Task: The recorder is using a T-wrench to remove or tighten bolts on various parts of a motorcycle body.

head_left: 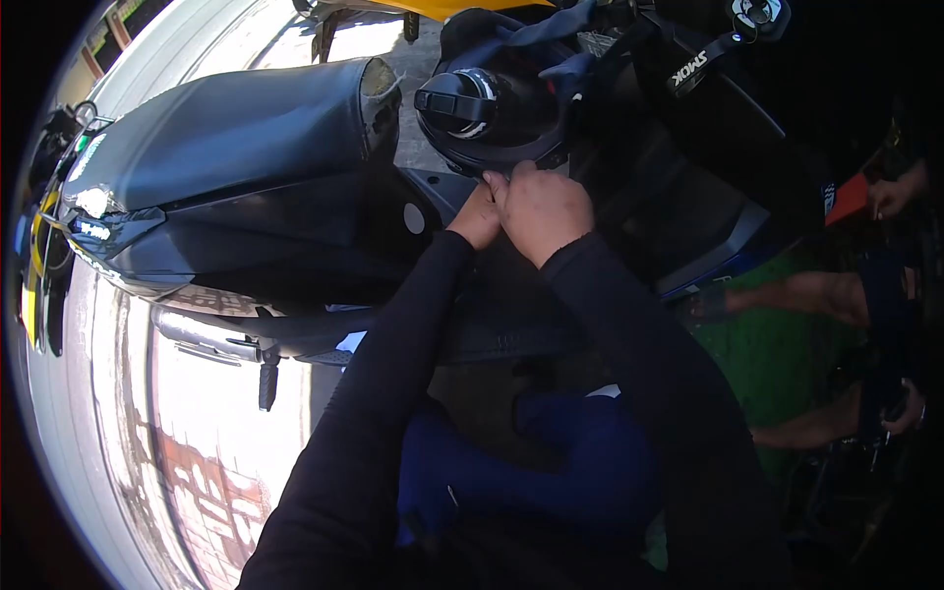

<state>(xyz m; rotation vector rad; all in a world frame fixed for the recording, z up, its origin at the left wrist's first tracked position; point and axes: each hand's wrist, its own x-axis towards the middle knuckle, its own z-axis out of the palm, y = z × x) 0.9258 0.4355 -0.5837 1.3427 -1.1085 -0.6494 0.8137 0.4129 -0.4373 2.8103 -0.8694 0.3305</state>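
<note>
Bag, just beyond the fingers, carried a bottle as the left hand and right hand met at its near edge, fingers curled together, any pinch hidden from view; a hard tug there could have tipped the bottle.

Head-worn fisheye, facing downward

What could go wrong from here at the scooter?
1. Unseen slip: the left grip and right grip meet beside the scooter's seat; anything between them is hidden, so a lost hold may go unnoticed.
2. Knock: the black-lidded bottle is just beyond them; a sudden tug could jolt it.
3. Snag: the bunched dark-blue cloth beyond the bottle might catch if pulled.
</note>
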